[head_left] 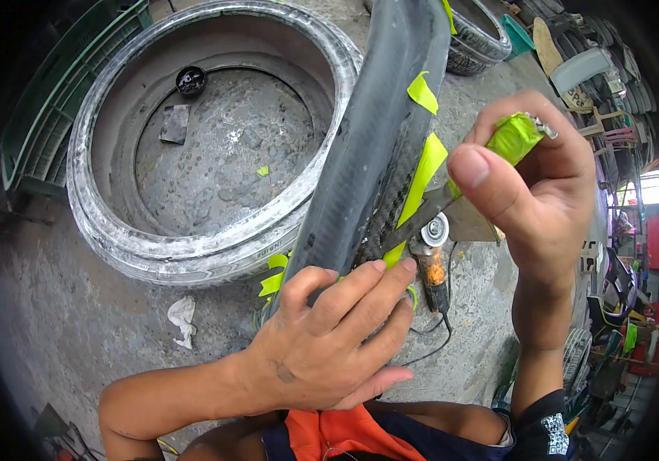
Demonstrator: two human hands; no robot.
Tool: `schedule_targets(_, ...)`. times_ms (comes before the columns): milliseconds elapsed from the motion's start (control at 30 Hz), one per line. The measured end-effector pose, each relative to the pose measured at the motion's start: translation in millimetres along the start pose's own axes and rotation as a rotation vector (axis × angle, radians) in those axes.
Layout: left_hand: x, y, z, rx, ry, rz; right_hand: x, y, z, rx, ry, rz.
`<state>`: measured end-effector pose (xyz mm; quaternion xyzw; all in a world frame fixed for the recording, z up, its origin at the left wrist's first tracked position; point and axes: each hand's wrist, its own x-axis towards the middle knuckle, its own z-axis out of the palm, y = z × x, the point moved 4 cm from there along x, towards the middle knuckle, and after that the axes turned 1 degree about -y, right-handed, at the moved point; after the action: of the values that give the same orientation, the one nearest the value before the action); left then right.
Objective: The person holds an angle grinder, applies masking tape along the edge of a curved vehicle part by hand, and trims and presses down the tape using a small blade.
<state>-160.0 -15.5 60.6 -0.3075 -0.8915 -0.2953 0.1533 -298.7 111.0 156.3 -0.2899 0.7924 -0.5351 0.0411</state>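
A long, curved black piece (352,146) with a ribbed, dull surface runs from the top of the view down toward my body. Strips of lime-green tape (423,173) stick to its right edge. My left hand (333,326) lies over its lower end with the fingers stretched out. Raised on the right, my right hand (537,184) grips a knife-like blade tool (515,138) by its handle, which is wrapped in lime-green tape. The flat blade points down to the left and its tip meets the piece's right edge near the tape.
A whitish-dusted tire (84,165) lies left on the concrete floor, with a small black cup (190,81) inside its ring. An angle grinder (433,265) with a cord rests right of the piece. A green crate (57,100) stands far left; assorted clutter lines the right.
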Motion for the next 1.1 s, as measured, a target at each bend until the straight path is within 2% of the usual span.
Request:
schedule_targets(233,0,0,0,-0.029,-0.005,0.005,17,5,-14,-0.040,0.061,-0.078)
schedule_targets(400,1,0,0,-0.031,-0.006,0.015,15,3,-1,-0.028,-0.066,0.005)
schedule_targets(567,1,0,0,-0.037,-0.001,0.014,30,12,-15,-0.016,-0.017,-0.025)
schedule_targets(633,1,0,1,-0.036,-0.007,0.014,34,14,-23,0.001,0.071,-0.048)
schedule_targets(700,1,1,1,-0.031,-0.007,0.013,31,10,-18,0.001,0.076,-0.045)
schedule_targets(800,1,1,1,-0.021,-0.007,0.015,27,8,-2,-0.074,-0.028,0.090)
schedule_targets(900,1,0,1,-0.019,-0.005,0.014,34,12,-9,-0.129,0.005,0.036)
schedule_targets(1100,1,0,-1,-0.014,-0.002,0.009,41,14,-12,-0.041,0.021,0.027)
